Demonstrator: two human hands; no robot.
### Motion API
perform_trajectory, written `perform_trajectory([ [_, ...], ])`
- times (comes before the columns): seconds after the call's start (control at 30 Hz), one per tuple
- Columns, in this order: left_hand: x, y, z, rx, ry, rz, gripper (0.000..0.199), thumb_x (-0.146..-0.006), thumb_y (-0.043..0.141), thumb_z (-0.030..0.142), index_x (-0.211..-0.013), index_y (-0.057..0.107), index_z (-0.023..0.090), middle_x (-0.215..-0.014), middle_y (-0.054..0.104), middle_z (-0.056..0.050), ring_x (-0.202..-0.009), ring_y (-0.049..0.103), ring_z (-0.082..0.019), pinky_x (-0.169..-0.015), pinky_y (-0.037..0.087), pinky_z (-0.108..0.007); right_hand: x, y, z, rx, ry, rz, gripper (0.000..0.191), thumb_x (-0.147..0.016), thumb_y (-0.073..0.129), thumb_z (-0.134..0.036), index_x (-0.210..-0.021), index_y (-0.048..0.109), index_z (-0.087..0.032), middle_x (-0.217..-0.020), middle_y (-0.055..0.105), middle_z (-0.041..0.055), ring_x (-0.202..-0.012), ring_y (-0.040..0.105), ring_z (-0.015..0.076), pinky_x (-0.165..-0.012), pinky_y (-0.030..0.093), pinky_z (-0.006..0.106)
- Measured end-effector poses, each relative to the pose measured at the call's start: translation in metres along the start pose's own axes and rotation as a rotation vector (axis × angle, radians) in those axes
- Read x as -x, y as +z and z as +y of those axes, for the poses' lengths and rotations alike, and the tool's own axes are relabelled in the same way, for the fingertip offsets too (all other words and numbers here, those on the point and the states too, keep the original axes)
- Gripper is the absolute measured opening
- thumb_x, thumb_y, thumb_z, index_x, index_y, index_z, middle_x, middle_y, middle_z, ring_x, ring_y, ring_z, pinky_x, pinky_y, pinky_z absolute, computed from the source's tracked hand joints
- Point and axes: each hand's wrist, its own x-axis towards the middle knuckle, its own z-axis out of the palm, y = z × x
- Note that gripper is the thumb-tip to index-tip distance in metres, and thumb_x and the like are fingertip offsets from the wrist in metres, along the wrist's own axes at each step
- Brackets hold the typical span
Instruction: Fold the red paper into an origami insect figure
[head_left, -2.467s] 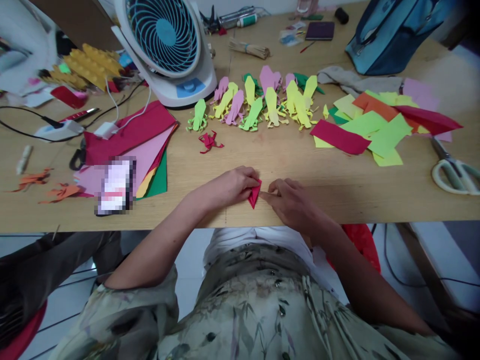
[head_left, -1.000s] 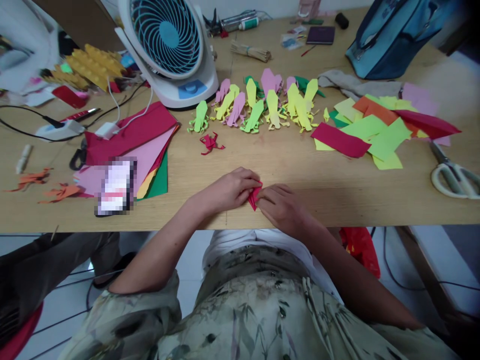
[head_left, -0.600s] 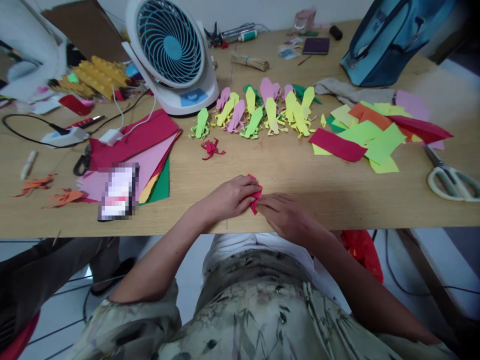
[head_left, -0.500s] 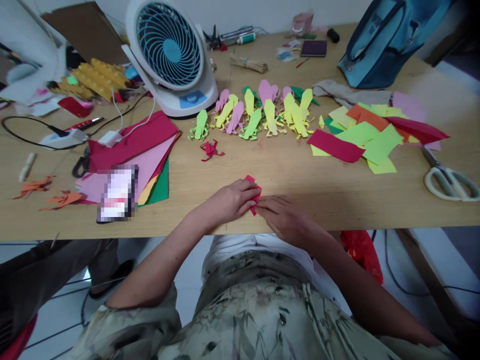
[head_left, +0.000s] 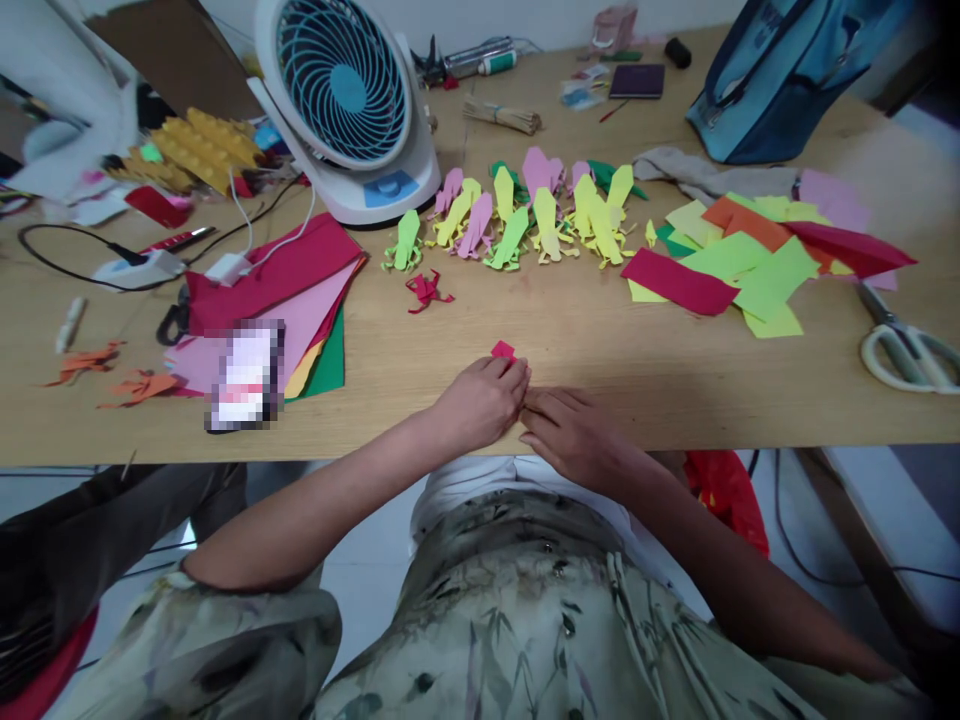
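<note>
A small folded piece of red paper (head_left: 503, 350) lies on the table near its front edge. My left hand (head_left: 491, 395) is closed over it, fingers pressing it down, so only its far end shows. From the other side my right hand (head_left: 574, 430) meets the left fingertips, its fingers drawn together at the paper's edge; the part between the hands is hidden. Beyond them sits a small red folded paper figure (head_left: 428, 291). Several yellow, green and pink folded paper figures (head_left: 551, 225) stand in a cluster behind it.
Coloured paper sheets (head_left: 322, 350) and a phone (head_left: 246, 375) lie left, near two orange paper figures (head_left: 142, 387). At right are cut paper pieces (head_left: 682, 280) and scissors (head_left: 904, 350). A fan (head_left: 349, 90) and a blue bag (head_left: 780, 90) stand at the back.
My left hand has slid further over the red paper, covering its near end. My right fingers have closed in against the left fingertips. The whole view has shifted slightly.
</note>
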Motion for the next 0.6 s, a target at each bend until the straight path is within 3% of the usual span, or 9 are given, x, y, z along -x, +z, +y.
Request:
perform_trajectory([
  [0.17, 0.004, -0.002, 0.002, 0.032, -0.034, 0.017, 0.047, -0.099, 0.044, 0.025, -0.138, 0.054, 0.001, -0.143, 0.056, -0.023, -0.128, 0.056, -0.032, -0.105, 0.045, -0.044, 0.001, 0.001, -0.004, 0.045, 0.001, 0.012, 0.024, -0.1, 0.048, -0.023, -0.11, 0.066, -0.011, -0.112, 0.067, 0.0168, -0.107, 0.06, 0.0287, -0.093, 0.047, 0.042],
  [0.33, 0.005, -0.006, -0.011, 0.127, -0.046, 0.049, 0.042, -0.098, 0.045, 0.026, -0.133, 0.06, 0.008, -0.138, 0.062, -0.017, -0.122, 0.061, -0.03, -0.102, 0.048, -0.046, 0.007, -0.002, 0.0, -0.023, -0.012, 0.049, 0.024, -0.1, 0.048, -0.022, -0.115, 0.065, -0.012, -0.116, 0.067, 0.0152, -0.109, 0.06, 0.0276, -0.095, 0.047, 0.042],
  [0.5, 0.009, -0.003, -0.022, 0.334, -0.071, 0.151, 0.04, -0.096, 0.04, 0.018, -0.13, 0.061, 0.013, -0.134, 0.065, -0.012, -0.122, 0.061, -0.025, -0.107, 0.046, -0.042, 0.009, -0.005, 0.008, -0.158, 0.147, 0.196, 0.026, -0.099, 0.045, -0.017, -0.117, 0.063, -0.011, -0.108, 0.068, 0.0149, -0.101, 0.061, 0.0244, -0.092, 0.048, 0.038],
  [0.6, 0.012, 0.004, -0.022, 0.425, -0.102, 0.218, 0.042, -0.093, 0.039, 0.015, -0.13, 0.059, 0.015, -0.129, 0.067, -0.011, -0.119, 0.061, -0.025, -0.106, 0.046, -0.043, 0.0, -0.004, 0.01, -0.12, 0.203, 0.134, 0.03, -0.097, 0.049, -0.017, -0.122, 0.062, -0.009, -0.107, 0.066, 0.0154, -0.1, 0.058, 0.0264, -0.091, 0.047, 0.04],
])
